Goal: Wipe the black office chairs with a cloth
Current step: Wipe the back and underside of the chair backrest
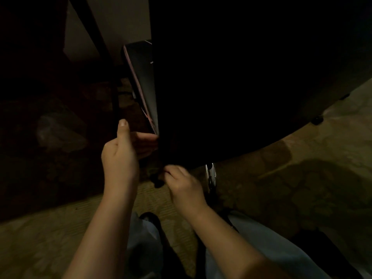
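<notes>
Fingers (146, 140) of the left hand (120, 152) lie stretched against the side edge of the black office chair (241, 87), thumb raised. The right hand (184, 183) curls its fingers at the chair's lower edge, in light too dim to tell what they grip. The chair fills the frame from 12 to 3 o'clock above a patterned floor (302, 188).

L hand (120, 156): thumb points to 12 o'clock, fingers stretch straight toward 3. R hand (184, 185): fingers curled, blurred, knuckles toward 10.
</notes>
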Available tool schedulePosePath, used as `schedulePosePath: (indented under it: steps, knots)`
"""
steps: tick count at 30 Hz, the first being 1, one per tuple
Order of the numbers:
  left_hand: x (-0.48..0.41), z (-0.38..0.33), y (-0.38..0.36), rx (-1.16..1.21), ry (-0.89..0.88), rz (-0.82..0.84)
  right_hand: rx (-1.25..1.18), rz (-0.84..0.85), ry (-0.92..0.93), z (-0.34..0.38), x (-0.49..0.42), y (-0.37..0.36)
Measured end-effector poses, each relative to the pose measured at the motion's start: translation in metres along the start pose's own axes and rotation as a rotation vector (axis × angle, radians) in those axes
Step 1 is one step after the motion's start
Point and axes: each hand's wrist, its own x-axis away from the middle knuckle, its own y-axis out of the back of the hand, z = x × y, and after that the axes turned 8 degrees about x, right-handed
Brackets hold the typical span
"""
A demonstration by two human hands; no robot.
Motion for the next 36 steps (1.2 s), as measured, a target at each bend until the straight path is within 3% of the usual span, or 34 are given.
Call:
schedulePosePath:
  steps: [3,6,9,13,17,20,24,30,36]
  knots:
    - [-0.002,0.000,0.003,0.017,0.020,0.016,-0.057,0.294,-0.344,-0.018,0.017,-0.011]
    - [-0.002,0.000,0.002,0.014,0.014,0.014,-0.092,0.329,-0.416,-0.022,0.018,-0.011]
    - [-0.001,0.000,-0.001,0.008,-0.038,0.000,-0.145,0.128,-0.322,-0.010,0.009,0.008]
    - [0.009,-0.005,-0.001,-0.103,-0.273,-0.049,-0.052,-0.242,-0.196,-0.008,-0.007,0.047]
    - [0.020,-0.006,0.001,-0.131,-0.428,0.016,-0.054,-0.673,-0.098,-0.019,-0.026,0.097]
    - [0.022,-0.002,-0.004,-0.157,-0.522,0.085,-0.071,-0.808,-0.044,-0.031,-0.031,0.102]
    - [0.022,0.000,-0.012,-0.269,-0.659,0.120,0.014,-0.616,-0.086,-0.040,-0.014,0.053]
    - [0.019,0.006,-0.012,-0.290,-0.661,0.133,-0.035,-0.237,-0.107,-0.051,0.022,-0.010]
    - [0.015,0.004,-0.010,-0.332,-0.620,0.137,0.014,-0.170,-0.110,-0.069,0.025,-0.019]
